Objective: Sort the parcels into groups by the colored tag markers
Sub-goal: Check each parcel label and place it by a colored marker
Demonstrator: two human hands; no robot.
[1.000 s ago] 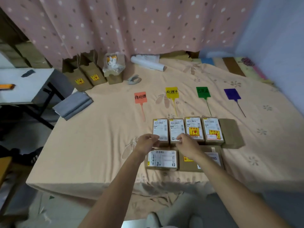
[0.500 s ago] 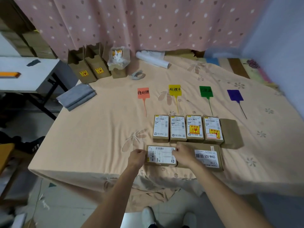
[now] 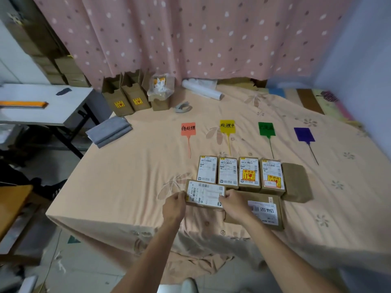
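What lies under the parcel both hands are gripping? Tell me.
The parcel, gripped by the left hand and right hand, shows only peach bedsheet around its edges. Whatever is directly beneath is covered; whether it is lifted cannot be told.

Both hands hold a flat brown cardboard parcel with a white label by its ends, left hand and right hand each closed in a grip on it, just above the peach floral bedsheet. Beyond it lie four small labelled parcels in a row, below orange, yellow, green and purple tag markers.
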